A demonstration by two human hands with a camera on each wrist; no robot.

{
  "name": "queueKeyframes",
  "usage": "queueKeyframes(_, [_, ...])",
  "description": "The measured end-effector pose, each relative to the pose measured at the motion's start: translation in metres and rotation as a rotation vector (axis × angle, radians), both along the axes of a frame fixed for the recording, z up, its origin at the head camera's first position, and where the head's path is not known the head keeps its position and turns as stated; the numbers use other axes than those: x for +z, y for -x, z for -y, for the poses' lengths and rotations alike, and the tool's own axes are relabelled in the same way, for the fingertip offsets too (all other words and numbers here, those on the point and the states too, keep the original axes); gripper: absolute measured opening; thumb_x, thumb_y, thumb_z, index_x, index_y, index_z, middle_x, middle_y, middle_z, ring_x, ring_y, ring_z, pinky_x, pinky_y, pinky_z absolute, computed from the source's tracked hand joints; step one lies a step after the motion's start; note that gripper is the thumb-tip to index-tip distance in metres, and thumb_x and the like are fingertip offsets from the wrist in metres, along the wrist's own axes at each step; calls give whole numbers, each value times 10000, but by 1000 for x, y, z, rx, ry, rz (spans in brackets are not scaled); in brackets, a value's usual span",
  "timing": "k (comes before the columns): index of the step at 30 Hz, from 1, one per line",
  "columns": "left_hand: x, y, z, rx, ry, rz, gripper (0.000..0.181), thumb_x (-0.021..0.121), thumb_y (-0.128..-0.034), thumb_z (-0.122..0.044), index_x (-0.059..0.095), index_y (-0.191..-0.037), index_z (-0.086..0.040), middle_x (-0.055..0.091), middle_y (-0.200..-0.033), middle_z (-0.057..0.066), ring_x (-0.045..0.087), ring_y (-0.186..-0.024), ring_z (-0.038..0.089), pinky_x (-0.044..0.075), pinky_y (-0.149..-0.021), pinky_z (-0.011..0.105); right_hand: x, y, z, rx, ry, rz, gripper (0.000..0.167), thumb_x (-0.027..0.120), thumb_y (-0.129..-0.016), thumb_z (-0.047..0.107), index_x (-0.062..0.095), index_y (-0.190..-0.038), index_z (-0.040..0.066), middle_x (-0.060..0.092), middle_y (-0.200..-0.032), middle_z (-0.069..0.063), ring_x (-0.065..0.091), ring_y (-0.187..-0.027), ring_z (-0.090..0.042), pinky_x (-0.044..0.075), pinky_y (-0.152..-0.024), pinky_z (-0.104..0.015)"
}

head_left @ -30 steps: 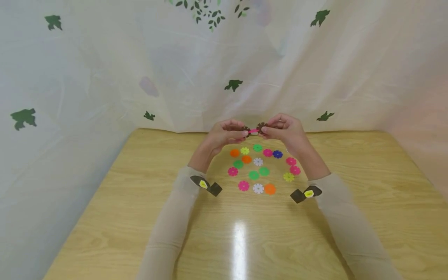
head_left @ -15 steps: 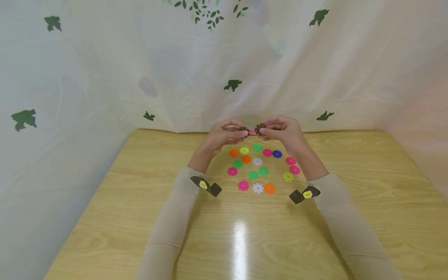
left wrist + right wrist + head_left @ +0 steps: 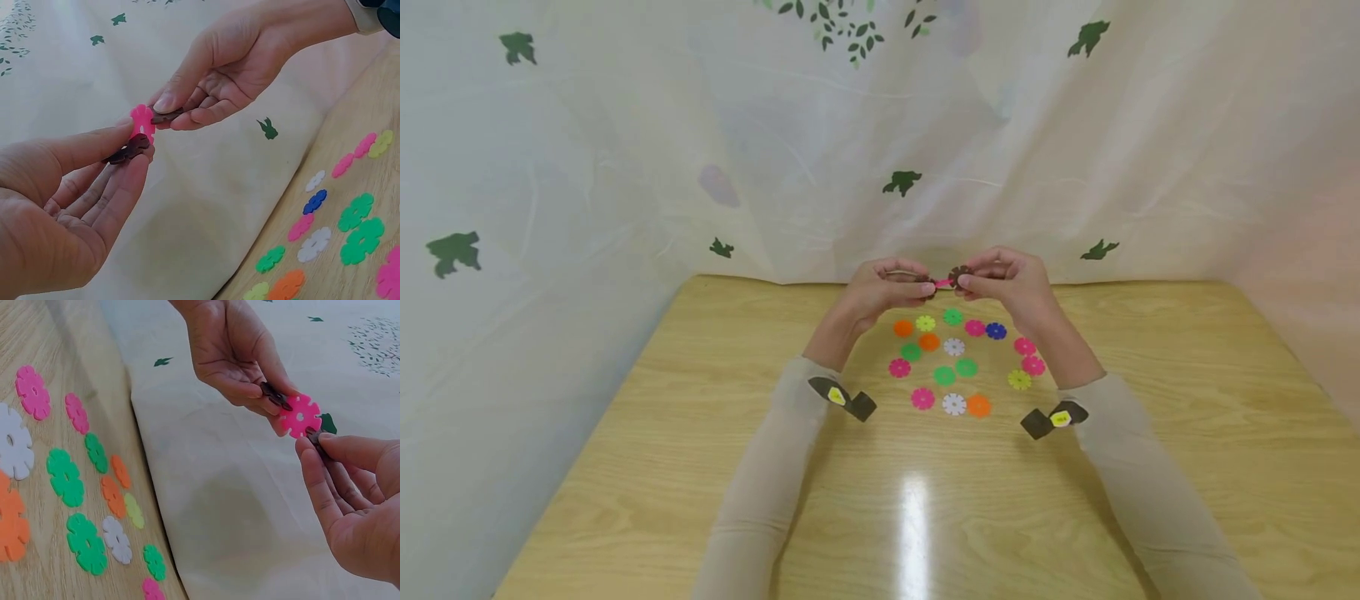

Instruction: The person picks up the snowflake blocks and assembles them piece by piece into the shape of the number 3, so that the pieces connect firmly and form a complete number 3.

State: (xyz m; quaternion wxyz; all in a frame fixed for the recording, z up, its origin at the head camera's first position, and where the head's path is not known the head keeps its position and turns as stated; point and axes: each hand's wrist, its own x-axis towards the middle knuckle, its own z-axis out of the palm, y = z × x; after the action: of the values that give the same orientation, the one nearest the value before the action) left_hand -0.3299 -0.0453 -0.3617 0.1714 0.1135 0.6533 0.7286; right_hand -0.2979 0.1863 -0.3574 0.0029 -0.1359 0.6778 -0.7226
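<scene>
Three discs look joined: pink disc [image 3: 308, 412] between left brown disc [image 3: 127, 150] and right brown disc [image 3: 958, 277]; full seating, cannot tell. Loose discs [image 3: 966, 367] flat on desk [image 3: 700, 467], not added. Left hand [image 3: 883, 287], right hand [image 3: 1017, 279]: each grip pinched on its brown disc, thumb against fingers. Both raised near desk's far edge, facing, pink disc between.

Beige sleeves [image 3: 756, 500], black wrist straps [image 3: 822, 387]
</scene>
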Motion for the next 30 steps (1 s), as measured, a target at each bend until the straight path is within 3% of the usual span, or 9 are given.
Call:
queueKeyframes(8, [1, -3, -1, -7, 7, -16, 373, 739, -890, 35, 630, -1231, 140, 753, -873, -15, 735, -795, 122, 611, -903, 387, 0, 0, -2, 9, 11, -34, 88, 735, -901, -24, 715, -980, 11, 785, -894, -25, 759, -767, -160, 634, -772, -325])
queueKeyframes(21, [1, -1, 2, -2, 16, -20, 199, 746, -868, 60, 730, -1065, 33, 762, -861, -2, 744, -766, 147, 586, -938, 456, -3, 2, 0, 73, 80, -49, 105, 707, -899, -80, 737, -984, -27, 777, -877, -52, 756, -739, -161, 631, -715, -272])
queueKeyframes(25, [4, -1, 4, -55, 50, -39, 295, 737, -886, 41, 700, -1178, 53, 770, -953, 34, 745, -820, 149, 604, -928, 414, -3, 2, 1, 67, 54, -29, 109, 717, -905, -50, 745, -992, 10, 775, -892, -39, 755, -763, -152, 631, -739, -272])
queueKeyframes(30, [6, -3, 5, -186, 110, -43, 400, 714, -915, 4, 647, -1309, -1, 731, -1206, 147, 734, -948, 179, 612, -916, 389, -1, -1, 3, 45, -27, -7, 143, 741, -905, 5, 759, -1047, 18, 772, -928, -6, 741, -801, -140, 627, -769, -261])
